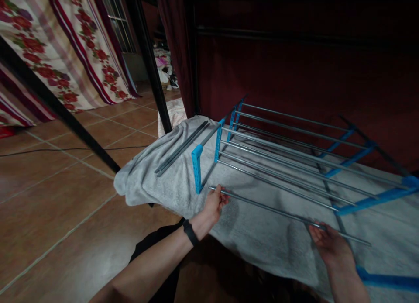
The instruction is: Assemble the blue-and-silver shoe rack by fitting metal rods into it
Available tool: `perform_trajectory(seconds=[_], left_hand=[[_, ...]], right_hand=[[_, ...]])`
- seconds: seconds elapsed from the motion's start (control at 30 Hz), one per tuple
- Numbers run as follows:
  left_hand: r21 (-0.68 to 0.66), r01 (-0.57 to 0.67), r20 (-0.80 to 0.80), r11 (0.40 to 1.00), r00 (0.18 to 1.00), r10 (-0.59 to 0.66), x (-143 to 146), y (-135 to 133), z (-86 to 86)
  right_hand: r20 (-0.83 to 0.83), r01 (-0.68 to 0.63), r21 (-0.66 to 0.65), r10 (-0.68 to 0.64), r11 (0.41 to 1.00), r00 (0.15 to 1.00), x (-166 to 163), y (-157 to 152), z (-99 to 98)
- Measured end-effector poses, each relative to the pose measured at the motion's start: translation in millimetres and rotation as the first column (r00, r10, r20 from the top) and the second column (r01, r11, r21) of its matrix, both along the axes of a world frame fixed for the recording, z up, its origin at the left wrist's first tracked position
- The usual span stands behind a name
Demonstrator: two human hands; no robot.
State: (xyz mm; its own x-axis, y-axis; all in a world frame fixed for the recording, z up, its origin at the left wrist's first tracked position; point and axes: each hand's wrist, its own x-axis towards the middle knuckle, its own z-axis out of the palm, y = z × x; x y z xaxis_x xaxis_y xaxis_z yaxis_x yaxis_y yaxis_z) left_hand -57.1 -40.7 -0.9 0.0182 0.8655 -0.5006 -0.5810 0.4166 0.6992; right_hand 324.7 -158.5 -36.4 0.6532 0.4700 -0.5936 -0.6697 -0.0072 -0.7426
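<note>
My left hand point(216, 203) and right hand point(329, 242) pinch this metal rod point(268, 208), lengthwise beside the rack point(294, 151)! Left's nearer the upright blue bracket point(196, 170).

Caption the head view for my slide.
Left hand and right hand hold a metal rod beside a rack on a gray blanket.

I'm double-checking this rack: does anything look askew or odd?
The near-left blue bracket looks odd: it lacks long cross rods like those on the bracket behind. One unattached metal rod is in both hands.
</note>
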Motion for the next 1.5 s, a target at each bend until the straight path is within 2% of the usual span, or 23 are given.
perform_trajectory(seconds=[0.27, 0.47, 0.63, 0.8, 0.97, 1.13, 1.33, 1.5], left_hand=[[0.046, -0.044, -0.035, 0.998, 0.998, 0.045, -7.1, -7.4, -4.8], [0.066, -0.063, -0.062, 0.996, 0.996, 0.067, -14.7, -14.7, 3.8], [0.069, -0.057, -0.078, 0.996, 0.995, 0.062, -37.4, -27.1, 12.6], [0.056, -0.092, -0.088, 0.994, 0.991, 0.097, -49.9, -34.8, 13.2], [0.008, -0.083, -0.091, 0.997, 0.992, 0.083, -46.7, -38.2, 15.7], [-0.024, 0.002, -0.072, 1.0, 0.997, -0.003, -43.7, -47.4, 30.8], [-0.027, 0.062, -0.059, 0.998, 0.996, -0.063, -36.5, -56.3, 47.6], [0.019, -0.046, -0.067, 0.999, 0.997, 0.047, -32.3, -58.0, 41.4]], right_hand=[[-0.005, -0.035, 0.048, 0.036, 0.998, 0.999, -16.3, -10.4, -4.7], [-0.027, -0.062, 0.09, 0.065, 0.994, 0.998, -39.1, -23.6, -4.3], [-0.037, -0.118, 0.122, 0.123, 0.986, 0.992, -56.2, -31.1, 4.6], [-0.048, -0.13, 0.157, 0.139, 0.979, 0.989, -80.9, -40.4, 22.2], [-0.028, -0.126, 0.256, 0.138, 0.958, 0.99, -109.9, -67.1, 30.1], [-0.014, -0.085, 0.301, 0.093, 0.95, 0.996, -115.4, -104.3, 30.9], [-0.063, -0.001, 0.31, 0.022, 0.951, 0.998, -112.7, -128.3, 22.3], [-0.077, 0.071, 0.282, -0.051, 0.957, 0.996, -125.3, -123.0, 5.8]])
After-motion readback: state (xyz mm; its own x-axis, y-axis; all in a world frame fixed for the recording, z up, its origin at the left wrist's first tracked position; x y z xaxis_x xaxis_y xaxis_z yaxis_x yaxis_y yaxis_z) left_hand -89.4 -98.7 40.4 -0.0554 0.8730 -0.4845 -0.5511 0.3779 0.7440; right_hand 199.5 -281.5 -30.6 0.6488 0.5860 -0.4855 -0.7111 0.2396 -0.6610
